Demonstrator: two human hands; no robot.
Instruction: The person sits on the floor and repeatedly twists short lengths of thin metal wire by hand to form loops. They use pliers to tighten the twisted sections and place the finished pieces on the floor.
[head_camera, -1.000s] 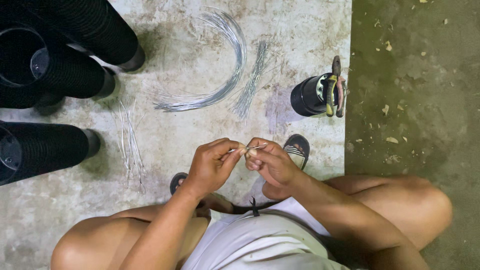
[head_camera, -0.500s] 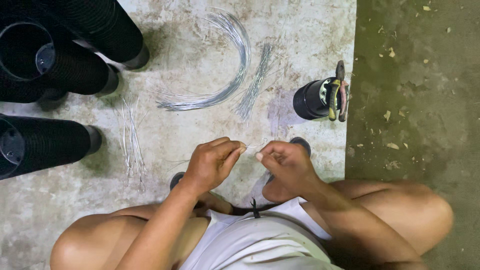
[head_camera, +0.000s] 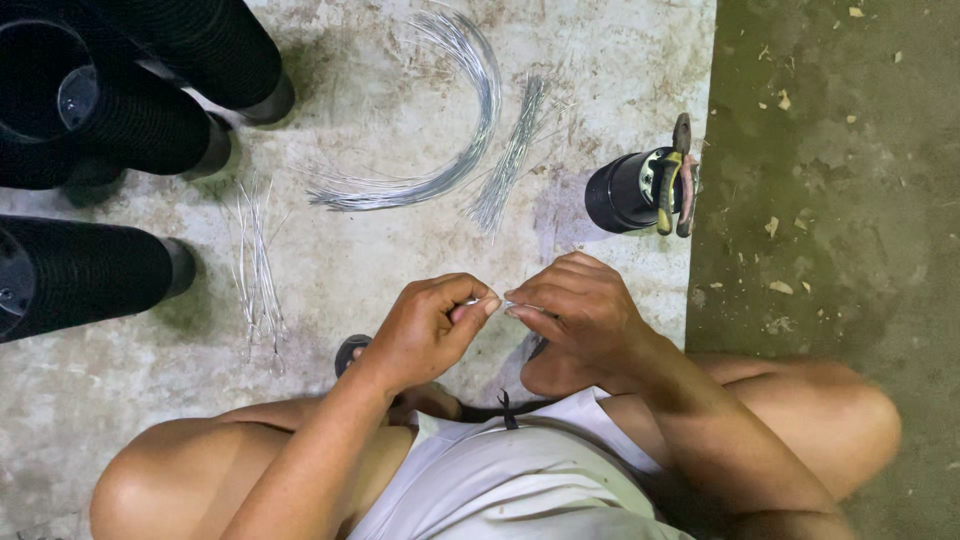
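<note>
A short thin wire piece (head_camera: 503, 301) was pinched between the left hand (head_camera: 425, 330) and the right hand (head_camera: 580, 305), both grips clamped on its ends just above the person's knees. Farther off on the rough concrete floor (head_camera: 380, 260) lay a curved bundle of shiny wire (head_camera: 455, 150), straight cut wires (head_camera: 510, 155), pliers (head_camera: 678, 175) on a black cylinder (head_camera: 620, 190) to the right, and ribbed black tubes (head_camera: 110, 130) to the left.

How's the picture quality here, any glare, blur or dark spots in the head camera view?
Head view: sharp overall, the hands in focus; the curved wire bundle glints brightly; the black ribbed tubes at upper left lose detail in shadow; the floor's right side looks dimmer and greenish; soft shadows fall under the hands.
</note>
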